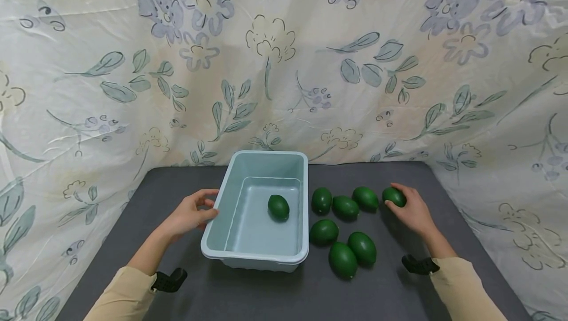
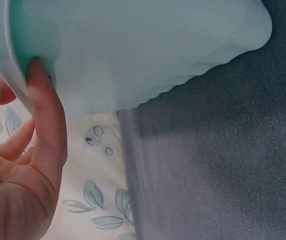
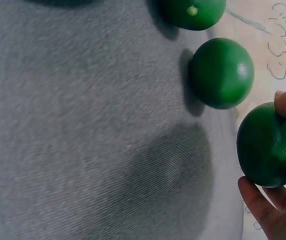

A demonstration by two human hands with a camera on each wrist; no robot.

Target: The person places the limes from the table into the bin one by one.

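A pale blue-green plastic tub (image 1: 255, 257) stands on the dark table, with one green lime (image 1: 278, 208) lying inside. At its left side my left hand (image 1: 191, 216) pinches the rim; the left wrist view shows the thumb (image 2: 45, 100) against the outer wall and fingers at the edge. To the right, my right hand (image 1: 414, 212) holds another lime (image 3: 268, 145) between thumb and fingers. In the right wrist view that lime appears lifted off the cloth, above a shadow. Several more limes (image 1: 345, 208) lie between the tub and my right hand.
A dark grey cloth-covered table (image 1: 377, 291) carries everything. Behind it and along its sides hangs a pale floral curtain (image 1: 284, 89). Two limes (image 1: 343, 260) touch each other at the near end of the group.
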